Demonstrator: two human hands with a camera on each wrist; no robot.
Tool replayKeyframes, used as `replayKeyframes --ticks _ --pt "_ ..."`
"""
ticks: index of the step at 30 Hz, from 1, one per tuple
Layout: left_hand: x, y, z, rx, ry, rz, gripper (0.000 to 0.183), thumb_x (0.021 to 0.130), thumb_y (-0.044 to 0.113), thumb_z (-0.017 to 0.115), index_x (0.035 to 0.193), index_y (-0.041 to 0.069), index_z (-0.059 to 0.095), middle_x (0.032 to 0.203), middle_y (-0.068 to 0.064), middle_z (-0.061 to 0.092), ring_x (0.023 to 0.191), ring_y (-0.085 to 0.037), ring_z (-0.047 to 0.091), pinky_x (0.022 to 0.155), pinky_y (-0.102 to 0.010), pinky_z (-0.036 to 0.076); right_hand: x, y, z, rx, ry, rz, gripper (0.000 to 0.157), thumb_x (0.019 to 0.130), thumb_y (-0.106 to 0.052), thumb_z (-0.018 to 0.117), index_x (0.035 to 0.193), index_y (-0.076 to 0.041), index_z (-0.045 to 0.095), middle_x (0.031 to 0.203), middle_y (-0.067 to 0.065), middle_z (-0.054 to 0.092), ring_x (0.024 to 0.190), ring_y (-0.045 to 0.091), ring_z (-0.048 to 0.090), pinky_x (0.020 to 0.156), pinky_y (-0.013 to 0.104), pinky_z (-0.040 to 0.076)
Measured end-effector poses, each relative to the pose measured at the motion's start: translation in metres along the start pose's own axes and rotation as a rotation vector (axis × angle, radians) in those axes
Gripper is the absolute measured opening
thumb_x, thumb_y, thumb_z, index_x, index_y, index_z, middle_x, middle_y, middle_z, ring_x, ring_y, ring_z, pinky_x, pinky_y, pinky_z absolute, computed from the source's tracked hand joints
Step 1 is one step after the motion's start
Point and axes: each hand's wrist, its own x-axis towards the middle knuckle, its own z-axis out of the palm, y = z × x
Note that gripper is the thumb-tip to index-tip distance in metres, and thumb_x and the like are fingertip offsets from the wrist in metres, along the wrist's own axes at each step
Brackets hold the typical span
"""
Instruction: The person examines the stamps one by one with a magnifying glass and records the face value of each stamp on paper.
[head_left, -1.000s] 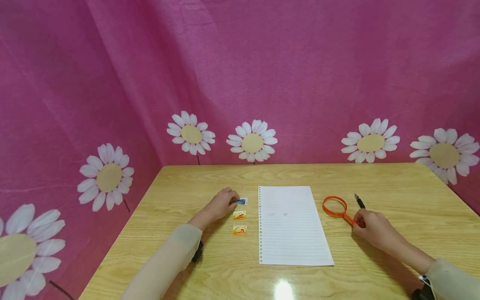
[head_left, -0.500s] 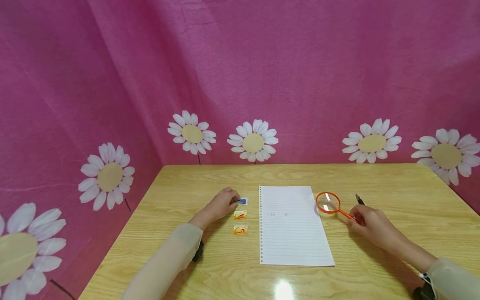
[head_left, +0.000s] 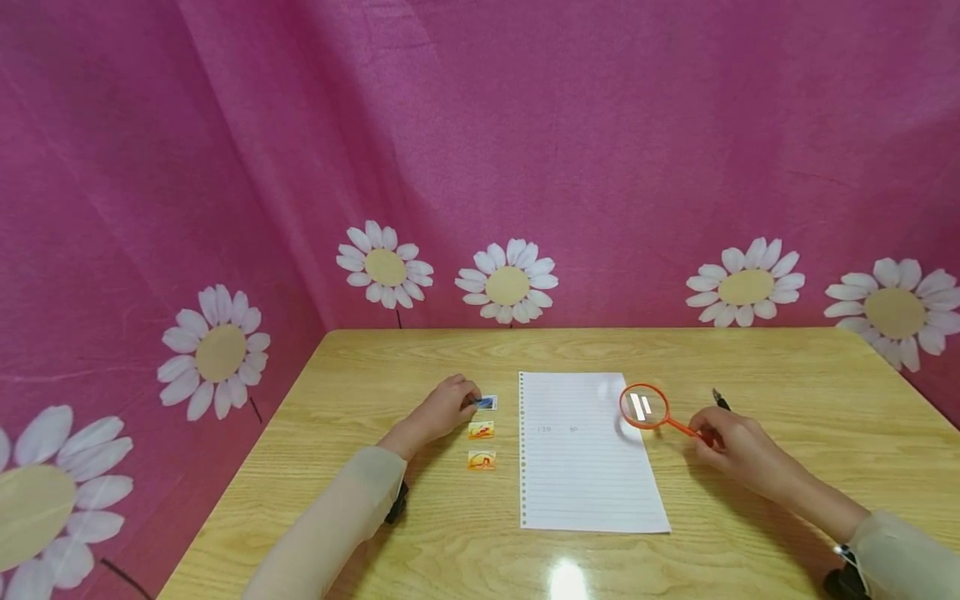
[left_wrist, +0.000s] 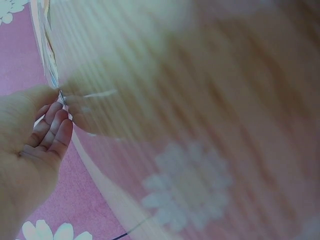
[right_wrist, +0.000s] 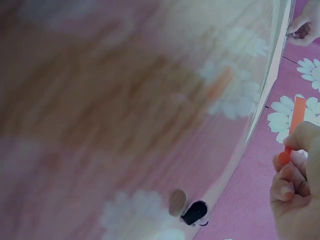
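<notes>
My left hand (head_left: 450, 404) pinches the left edge of a blue postage stamp (head_left: 487, 402) on the table; its thumb and fingers meet at the tabletop in the left wrist view. Two yellow-orange stamps, an upper stamp (head_left: 481, 430) and a lower stamp (head_left: 482, 461), lie in a column below it. Farther right, my right hand (head_left: 738, 442) grips the handle of a red magnifying glass (head_left: 643, 407). The lens is held over the right edge of a lined sheet (head_left: 592, 492), with two bright reflections on it. In the right wrist view the orange-red handle (right_wrist: 297, 115) shows between thumb and fingers.
Just behind my right hand lies a black pen (head_left: 720, 399), partly hidden. Faint handwritten numbers stand on the sheet. The wooden table (head_left: 420, 533) meets a pink flowered cloth (head_left: 600, 167) at its back and left.
My right hand has lifted the magnifying glass from the table and carried it left, over the sheet's right edge. My left hand stays at the blue stamp.
</notes>
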Motion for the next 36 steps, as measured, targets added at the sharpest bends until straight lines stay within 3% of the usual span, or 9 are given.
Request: replayKeyframes --ticks 5,15,25,36 --pt "0.0 0.0 0.0 -0.002 -0.005 -0.009 0.011 0.095 0.007 0.062 0.103 0.002 0.065 0.094 -0.009 0.059 0.084 -0.017 0.056 0.078 -0.033 0.052 0.002 0.0 0.002 0.009 0.004 -0.035 0.036 0.061 0.011 0.08 0.086 -0.007 0.062 0.072 -0.011 0.052 0.064 -0.007 0.038 0.053 0.008 0.031" --pt "0.0 -0.001 0.0 -0.002 -0.005 -0.013 0.011 0.094 0.008 0.063 0.103 0.002 0.065 0.094 -0.01 0.059 0.085 -0.017 0.056 0.08 -0.034 0.052 0.015 -0.008 0.005 0.025 -0.054 -0.035 0.03 0.067 0.008 0.078 0.087 -0.008 0.061 0.077 -0.009 0.054 0.068 -0.007 0.04 0.054 0.012 0.036" --pt "0.0 0.0 -0.001 -0.013 -0.009 -0.01 0.011 0.095 0.007 0.062 0.104 0.001 0.065 0.095 -0.011 0.059 0.085 -0.018 0.057 0.08 -0.034 0.052 0.028 -0.011 0.011 0.038 -0.036 -0.127 0.033 0.065 0.01 0.076 0.087 -0.008 0.06 0.077 -0.008 0.053 0.069 -0.003 0.041 0.057 0.009 0.033" --pt "0.0 0.0 -0.001 -0.022 -0.009 -0.015 0.011 0.095 0.007 0.062 0.104 0.001 0.065 0.095 -0.011 0.059 0.084 -0.017 0.055 0.079 -0.034 0.051 0.039 -0.021 0.018 0.012 -0.079 -0.085 0.027 0.071 0.005 0.078 0.087 -0.008 0.061 0.077 -0.008 0.056 0.068 -0.003 0.045 0.054 0.015 0.041"
